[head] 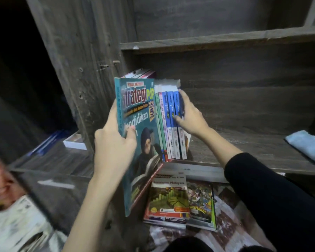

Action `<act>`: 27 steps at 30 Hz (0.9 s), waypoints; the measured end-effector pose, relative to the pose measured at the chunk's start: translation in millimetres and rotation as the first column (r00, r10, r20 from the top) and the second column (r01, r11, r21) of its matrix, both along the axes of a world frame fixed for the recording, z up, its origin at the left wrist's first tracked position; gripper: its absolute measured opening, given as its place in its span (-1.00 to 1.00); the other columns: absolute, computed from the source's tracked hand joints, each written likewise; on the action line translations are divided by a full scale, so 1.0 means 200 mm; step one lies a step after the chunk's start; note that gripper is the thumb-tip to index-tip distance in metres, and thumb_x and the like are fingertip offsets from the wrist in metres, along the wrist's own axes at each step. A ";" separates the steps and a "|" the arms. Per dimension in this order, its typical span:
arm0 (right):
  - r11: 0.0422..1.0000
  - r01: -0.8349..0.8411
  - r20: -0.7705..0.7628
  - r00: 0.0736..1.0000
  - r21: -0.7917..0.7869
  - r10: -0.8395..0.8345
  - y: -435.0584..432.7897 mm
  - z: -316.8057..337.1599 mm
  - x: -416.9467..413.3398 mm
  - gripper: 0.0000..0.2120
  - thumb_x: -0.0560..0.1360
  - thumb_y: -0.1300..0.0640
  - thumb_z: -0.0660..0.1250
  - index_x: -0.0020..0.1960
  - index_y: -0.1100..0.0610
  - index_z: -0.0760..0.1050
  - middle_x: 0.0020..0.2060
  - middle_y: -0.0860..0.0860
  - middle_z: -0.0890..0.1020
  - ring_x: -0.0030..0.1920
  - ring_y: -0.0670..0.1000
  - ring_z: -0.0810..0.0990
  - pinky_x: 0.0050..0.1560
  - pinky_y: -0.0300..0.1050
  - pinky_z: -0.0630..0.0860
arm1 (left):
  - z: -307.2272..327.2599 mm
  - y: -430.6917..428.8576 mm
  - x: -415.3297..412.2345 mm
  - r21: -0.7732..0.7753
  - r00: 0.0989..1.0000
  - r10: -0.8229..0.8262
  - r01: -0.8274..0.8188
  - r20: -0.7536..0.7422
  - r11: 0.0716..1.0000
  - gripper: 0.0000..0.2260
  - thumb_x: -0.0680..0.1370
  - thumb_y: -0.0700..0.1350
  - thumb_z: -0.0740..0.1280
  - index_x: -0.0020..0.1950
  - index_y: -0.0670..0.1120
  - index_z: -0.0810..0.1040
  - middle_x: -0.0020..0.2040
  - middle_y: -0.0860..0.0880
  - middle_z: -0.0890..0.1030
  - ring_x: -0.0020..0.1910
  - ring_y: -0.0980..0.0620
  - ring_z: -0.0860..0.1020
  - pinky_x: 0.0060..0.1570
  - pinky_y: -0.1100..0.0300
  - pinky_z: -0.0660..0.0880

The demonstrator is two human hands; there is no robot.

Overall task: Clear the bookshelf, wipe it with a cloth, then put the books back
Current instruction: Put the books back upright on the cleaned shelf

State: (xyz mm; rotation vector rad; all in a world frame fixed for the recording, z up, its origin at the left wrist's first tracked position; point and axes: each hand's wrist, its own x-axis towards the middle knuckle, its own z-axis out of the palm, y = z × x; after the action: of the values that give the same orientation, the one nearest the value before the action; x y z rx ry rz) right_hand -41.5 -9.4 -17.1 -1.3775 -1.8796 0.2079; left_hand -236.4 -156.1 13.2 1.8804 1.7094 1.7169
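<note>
As seen from the head camera, left hand [115,142]: it is in the middle of the frame, reaching up from the bottom with a bare forearm.
Left fingers: the thumb lies flat on the front cover and the other fingers curl round the spine side, so the hand grips the teal book [140,124].
Teal book: it stands tall and leans a little. Its top is up by the row of books [171,124], and its bottom hangs down in front of the shelf edge.
Right hand [189,115]: it is just right of the middle, coming in from the lower right in a black sleeve [271,188].
Right fingers: they are spread apart and almost straight. They press on the side of the last blue book, and the thumb lies across its spine.
Row of books: they stand upright at the left end of the shelf [244,148], close to the wooden side wall.
Blue cloth [305,146]: it lies folded on the same shelf, far over at the right edge of the frame, well apart from the books.
Floor books [167,200]: they lie flat below the shelf at the bottom middle, with a comic [201,202] just beside them.
</note>
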 end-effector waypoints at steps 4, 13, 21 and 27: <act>0.998 0.028 0.089 0.996 0.051 -0.032 0.00 0.09 -0.06 -0.29 0.57 0.14 0.25 0.53 -0.22 -0.09 0.55 0.06 -0.02 0.24 0.29 0.48 0.15 0.18 0.44 | 0.01 -0.03 -0.05 0.007 0.999 0.045 -0.045 -0.002 0.999 -0.50 0.50 -0.27 0.34 0.40 0.02 0.39 0.07 -0.01 0.64 0.05 0.05 0.53 0.08 0.38 0.33; 0.995 0.098 0.182 0.978 0.016 -0.099 0.05 0.15 -0.12 -0.53 0.60 -0.01 0.17 0.48 -0.11 0.15 0.52 0.15 0.06 0.26 0.38 0.42 0.20 0.17 0.39 | 0.02 -0.05 -0.03 -0.002 1.000 0.015 -0.015 0.023 1.000 -0.53 0.51 -0.26 0.35 0.39 -0.01 0.39 -0.04 0.18 0.55 0.02 0.17 0.52 0.12 0.24 0.44; 0.979 0.191 0.072 0.978 0.065 -0.195 0.04 0.15 -0.08 -0.56 0.55 -0.06 0.29 0.37 -0.03 0.28 0.44 0.17 0.21 0.19 0.37 0.45 0.13 0.13 0.43 | 0.04 -0.06 0.02 0.007 0.999 -0.036 0.036 0.013 0.999 -0.53 0.50 -0.27 0.35 0.39 -0.02 0.40 -0.10 0.25 0.52 -0.17 0.49 0.45 -0.04 0.56 0.33; 0.978 0.182 0.070 0.979 0.103 -0.189 0.02 0.15 -0.06 -0.60 0.57 0.02 0.28 0.36 0.00 0.28 0.40 0.15 0.26 0.17 0.34 0.47 0.09 0.08 0.44 | 0.06 -0.03 0.08 -0.036 0.995 -0.098 0.098 -0.004 0.995 -0.54 0.52 -0.24 0.35 0.40 -0.02 0.39 0.05 0.15 0.55 -0.16 0.50 0.47 -0.11 0.63 0.35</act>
State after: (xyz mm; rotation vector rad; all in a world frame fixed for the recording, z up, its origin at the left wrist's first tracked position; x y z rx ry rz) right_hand -53.5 -4.5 13.5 -1.5034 -1.7869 -0.0309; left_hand -220.1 -161.2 24.2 1.9211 1.6092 1.6364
